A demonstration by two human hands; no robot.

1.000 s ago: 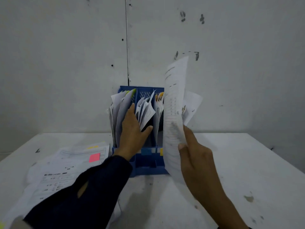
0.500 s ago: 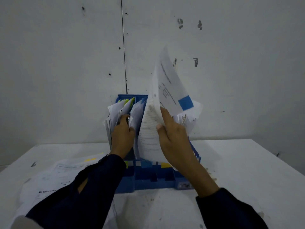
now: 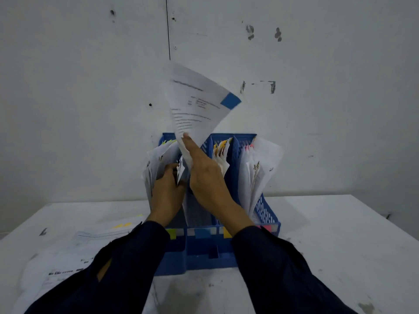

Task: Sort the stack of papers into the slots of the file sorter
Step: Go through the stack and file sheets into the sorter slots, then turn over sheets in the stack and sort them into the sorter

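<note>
Table point(image 3: 340, 241), white and scuffed, stands against a marked wall point(image 3: 90, 87), and on it we see the blue file sorter point(image 3: 265, 214) with papers upright in its slots. A loose stack of papers point(image 3: 68, 257) lies flat on the near left. Our right hand point(image 3: 204, 175) pinches one sheet point(image 3: 195, 109) with a blue tag, its lower end in the second slot from the left. Our left hand point(image 3: 166, 191), just beside the right, presses the papers in the leftmost slot aside, fingers mostly straight.
</note>
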